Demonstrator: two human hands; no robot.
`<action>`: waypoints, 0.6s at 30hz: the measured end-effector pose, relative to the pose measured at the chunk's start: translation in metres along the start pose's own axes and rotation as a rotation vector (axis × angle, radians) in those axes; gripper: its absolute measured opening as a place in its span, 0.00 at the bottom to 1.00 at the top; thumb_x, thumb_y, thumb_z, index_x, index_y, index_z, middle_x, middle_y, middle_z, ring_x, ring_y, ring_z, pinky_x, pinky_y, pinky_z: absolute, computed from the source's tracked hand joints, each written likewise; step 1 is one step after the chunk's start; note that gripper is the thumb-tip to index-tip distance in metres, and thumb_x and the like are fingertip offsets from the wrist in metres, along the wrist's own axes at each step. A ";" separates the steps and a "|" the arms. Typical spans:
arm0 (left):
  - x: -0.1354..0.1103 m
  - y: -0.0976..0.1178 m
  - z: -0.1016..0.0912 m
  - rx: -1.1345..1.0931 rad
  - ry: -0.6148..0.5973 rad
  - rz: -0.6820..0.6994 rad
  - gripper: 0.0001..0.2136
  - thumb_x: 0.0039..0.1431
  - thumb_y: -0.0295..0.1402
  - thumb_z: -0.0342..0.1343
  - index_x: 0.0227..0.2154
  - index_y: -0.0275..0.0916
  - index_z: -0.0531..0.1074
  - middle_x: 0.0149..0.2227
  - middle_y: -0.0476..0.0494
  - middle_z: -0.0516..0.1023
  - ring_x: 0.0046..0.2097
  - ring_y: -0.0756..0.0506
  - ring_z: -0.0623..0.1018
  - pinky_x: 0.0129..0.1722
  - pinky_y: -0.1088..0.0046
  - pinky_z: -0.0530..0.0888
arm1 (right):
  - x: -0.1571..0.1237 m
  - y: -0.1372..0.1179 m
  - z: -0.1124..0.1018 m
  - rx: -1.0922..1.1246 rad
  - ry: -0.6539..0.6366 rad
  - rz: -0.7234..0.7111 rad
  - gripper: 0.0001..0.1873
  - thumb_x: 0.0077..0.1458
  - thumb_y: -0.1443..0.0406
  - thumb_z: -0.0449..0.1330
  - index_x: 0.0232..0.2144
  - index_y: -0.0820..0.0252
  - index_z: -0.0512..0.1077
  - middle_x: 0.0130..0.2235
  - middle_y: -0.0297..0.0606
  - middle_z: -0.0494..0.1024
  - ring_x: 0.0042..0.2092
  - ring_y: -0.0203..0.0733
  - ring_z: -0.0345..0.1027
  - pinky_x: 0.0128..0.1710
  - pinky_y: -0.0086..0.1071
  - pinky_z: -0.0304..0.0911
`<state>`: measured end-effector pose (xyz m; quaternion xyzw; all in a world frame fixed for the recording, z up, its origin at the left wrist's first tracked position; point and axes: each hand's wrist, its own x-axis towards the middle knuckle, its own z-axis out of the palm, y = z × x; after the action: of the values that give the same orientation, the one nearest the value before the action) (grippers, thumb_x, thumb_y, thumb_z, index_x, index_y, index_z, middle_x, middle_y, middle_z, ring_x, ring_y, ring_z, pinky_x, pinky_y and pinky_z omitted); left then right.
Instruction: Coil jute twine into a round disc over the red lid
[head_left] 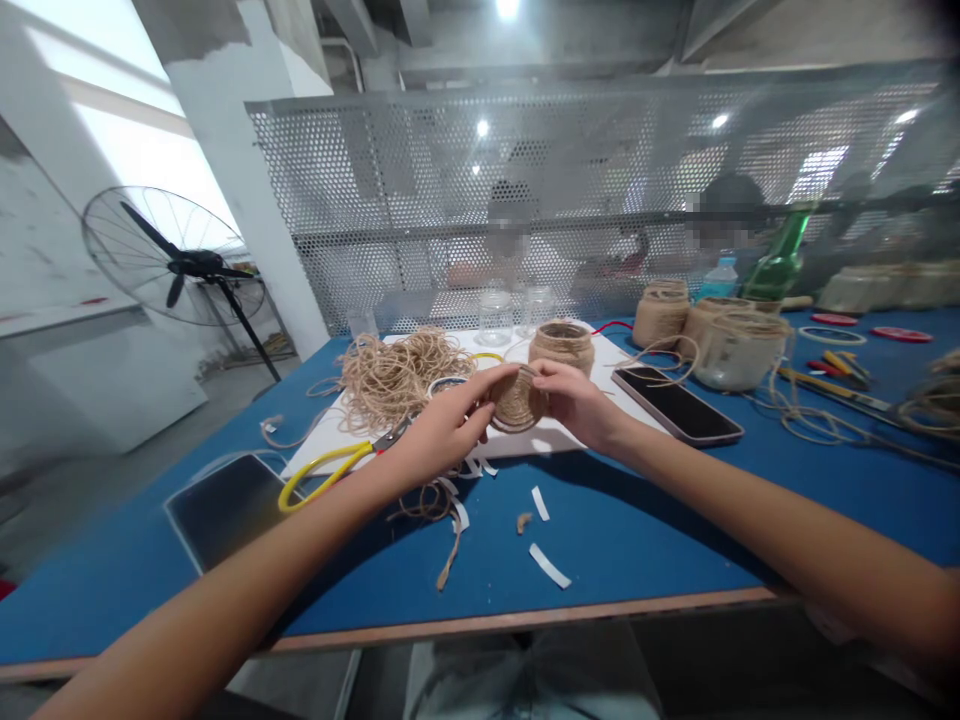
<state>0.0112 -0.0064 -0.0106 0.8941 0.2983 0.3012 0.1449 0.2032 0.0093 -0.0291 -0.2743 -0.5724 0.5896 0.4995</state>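
Between my two hands is a small round disc of coiled twine point(517, 402), tilted so its flat face shows. My left hand point(466, 408) pinches its left edge, fingers closed. On the opposite edge my right hand point(571, 400) grips it with thumb and fingers. Just behind stands a twine-wrapped jar point(562, 345) on a white board point(626, 405). A loose heap of twine point(401, 375) lies left of my hands. Yellow-handled scissors point(330, 470) rest partly behind my left forearm.
White paper strips point(549, 567) and twine scraps lie on the blue table point(637, 540). A phone point(679, 405) is at right, a dark tablet-like slab point(232, 510) at left. Glass jars point(495, 318), wrapped jars point(660, 315) and a green bottle point(780, 260) stand behind, before a perforated screen point(420, 200).
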 end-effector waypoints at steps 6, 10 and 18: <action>0.000 0.005 -0.003 0.061 -0.075 0.028 0.22 0.57 0.24 0.40 0.55 0.44 0.54 0.38 0.47 0.75 0.28 0.53 0.73 0.31 0.76 0.70 | 0.001 0.002 -0.004 -0.149 -0.043 0.008 0.08 0.46 0.62 0.59 0.26 0.62 0.67 0.25 0.31 0.66 0.27 0.31 0.60 0.27 0.26 0.53; 0.000 0.003 -0.004 0.157 -0.014 0.044 0.22 0.57 0.25 0.41 0.56 0.43 0.52 0.37 0.47 0.75 0.30 0.51 0.74 0.30 0.76 0.69 | 0.002 0.002 -0.003 -0.178 -0.013 0.019 0.10 0.45 0.60 0.60 0.25 0.62 0.66 0.24 0.30 0.66 0.26 0.30 0.59 0.26 0.26 0.53; -0.005 -0.003 -0.004 0.539 0.114 0.052 0.19 0.58 0.32 0.45 0.53 0.43 0.56 0.42 0.45 0.72 0.32 0.51 0.73 0.27 0.78 0.66 | 0.002 0.000 -0.002 -0.172 0.050 0.032 0.11 0.44 0.61 0.60 0.24 0.62 0.64 0.23 0.30 0.66 0.25 0.30 0.59 0.26 0.26 0.53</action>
<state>0.0044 -0.0066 -0.0107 0.8894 0.3521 0.2642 -0.1231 0.2041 0.0119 -0.0289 -0.3397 -0.6038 0.5393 0.4787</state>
